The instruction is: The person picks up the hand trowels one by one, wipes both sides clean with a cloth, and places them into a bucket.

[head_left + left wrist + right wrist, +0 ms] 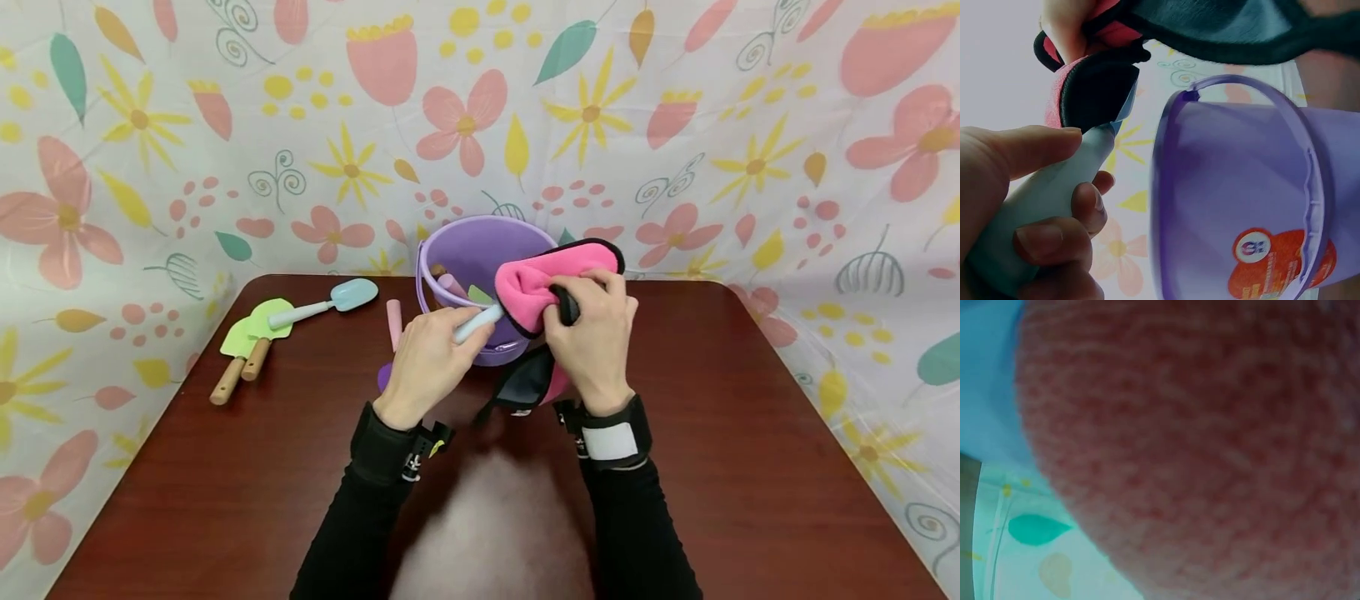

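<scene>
In the head view my left hand [433, 357] grips the pale blue handle [478, 323] of a toy shovel, seen in the left wrist view with the thumb along the handle [1054, 181]. The shovel's blade [1126, 106] is partly covered by a pink cloth piece [558, 279] with black edging and a dark outer side. My right hand [596, 337] holds this cloth piece, its thumb and fingers bunching it at a black part. A dark flap [525, 382] hangs below. A close, blurred surface fills most of the right wrist view; the right fingers are hidden there.
Behind the hands stands a purple bucket [480, 229] with several handles inside. At left lie two green shovels [270, 318] with wooden handles and a light blue shovel [352, 294] across them. A pink handle [394, 323] and a purple blade [384, 377] lie beside my left hand.
</scene>
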The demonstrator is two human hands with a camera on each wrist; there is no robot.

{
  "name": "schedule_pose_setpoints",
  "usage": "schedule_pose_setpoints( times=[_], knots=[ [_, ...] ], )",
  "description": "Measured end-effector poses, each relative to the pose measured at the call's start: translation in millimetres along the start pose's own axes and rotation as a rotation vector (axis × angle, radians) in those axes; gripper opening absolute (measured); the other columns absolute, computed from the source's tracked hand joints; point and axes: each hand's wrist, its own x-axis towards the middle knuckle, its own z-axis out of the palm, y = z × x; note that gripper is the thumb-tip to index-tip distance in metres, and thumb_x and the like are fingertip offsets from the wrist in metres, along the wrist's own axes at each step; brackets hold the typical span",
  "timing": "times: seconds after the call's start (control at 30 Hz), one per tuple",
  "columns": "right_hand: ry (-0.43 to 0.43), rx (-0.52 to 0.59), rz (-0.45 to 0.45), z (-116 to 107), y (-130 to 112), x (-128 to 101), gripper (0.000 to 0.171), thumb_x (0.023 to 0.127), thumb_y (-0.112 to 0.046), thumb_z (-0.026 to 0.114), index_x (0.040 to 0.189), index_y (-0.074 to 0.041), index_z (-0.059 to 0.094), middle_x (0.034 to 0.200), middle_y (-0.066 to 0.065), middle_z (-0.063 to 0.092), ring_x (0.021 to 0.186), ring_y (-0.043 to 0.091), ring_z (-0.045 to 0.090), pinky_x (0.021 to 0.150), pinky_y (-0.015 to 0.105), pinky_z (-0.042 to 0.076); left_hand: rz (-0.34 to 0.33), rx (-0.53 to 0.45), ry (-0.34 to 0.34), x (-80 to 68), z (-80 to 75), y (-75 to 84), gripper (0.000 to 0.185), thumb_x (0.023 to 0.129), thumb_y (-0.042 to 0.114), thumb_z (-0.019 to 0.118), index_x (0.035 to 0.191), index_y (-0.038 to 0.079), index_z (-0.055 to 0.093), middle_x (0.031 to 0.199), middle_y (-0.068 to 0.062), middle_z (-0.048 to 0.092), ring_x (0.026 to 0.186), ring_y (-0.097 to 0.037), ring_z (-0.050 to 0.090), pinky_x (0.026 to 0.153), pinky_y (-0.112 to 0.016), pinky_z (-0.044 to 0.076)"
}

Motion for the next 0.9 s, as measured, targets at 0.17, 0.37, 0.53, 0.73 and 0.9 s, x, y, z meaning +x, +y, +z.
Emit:
schedule_pose_setpoints(
  times=[0.17, 0.37, 0.53, 0.73, 0.9],
  knots=[
    [0.057, -0.008, 0.089, -10, 10, 4, 0.023, 0.08, -0.009, 0.061, 0.098, -0.008, 0.075, 0.097, 0.007, 0.07, 0.107, 0.03, 0.05, 0.077, 0.054, 0.031, 0.024, 0.024, -0.026, 1.8, 6.0, 1.8, 0.017, 0.093, 0.028, 0.066, 0.101, 0.015, 0.074, 0.071, 0.005, 0.055, 0.06, -0.009, 0.048, 0.053, -0.028, 0.039],
    [0.106, 0.044, 0.181, -25, 20, 5, 0.031, 0.081, -0.003, 0.06, 0.106, -0.011, 0.075, 0.107, 0.003, 0.071, 0.107, 0.031, 0.049, 0.084, 0.054, 0.036, 0.015, 0.055, -0.026, 0.2, 5.9, 2.9, 0.019, 0.091, 0.03, 0.069, 0.103, 0.016, 0.075, 0.072, 0.006, 0.055, 0.061, -0.009, 0.049, 0.054, -0.029, 0.04],
    [0.162, 0.087, 0.156, -30, 22, 7, 0.04, 0.078, 0.0, 0.057, 0.113, -0.012, 0.073, 0.116, 0.002, 0.069, 0.106, 0.031, 0.054, 0.089, 0.049, 0.038, 0.015, 0.066, -0.029, 0.9, 5.2, 1.4, 0.017, 0.091, 0.028, 0.069, 0.101, 0.015, 0.074, 0.075, 0.007, 0.057, 0.062, -0.009, 0.05, 0.057, -0.028, 0.042],
    [0.159, 0.135, 0.047, -19, 7, 7, 0.044, 0.075, -0.001, 0.058, 0.118, -0.007, 0.069, 0.119, 0.009, 0.066, 0.11, 0.032, 0.055, 0.095, 0.046, 0.039, -0.005, 0.072, -0.034, 0.1, 6.0, 2.3, 0.019, 0.091, 0.028, 0.068, 0.104, 0.016, 0.074, 0.077, 0.007, 0.058, 0.063, -0.01, 0.051, 0.055, -0.029, 0.042],
    [0.083, 0.15, -0.055, -4, -7, 3, 0.047, 0.074, -0.003, 0.059, 0.12, -0.002, 0.065, 0.123, 0.015, 0.061, 0.115, 0.036, 0.051, 0.1, 0.044, 0.037, 0.01, 0.098, -0.013, 0.6, 8.1, 3.6, 0.013, 0.092, 0.026, 0.065, 0.098, 0.017, 0.073, 0.075, 0.006, 0.056, 0.062, -0.011, 0.05, 0.054, -0.031, 0.041]
  ],
)
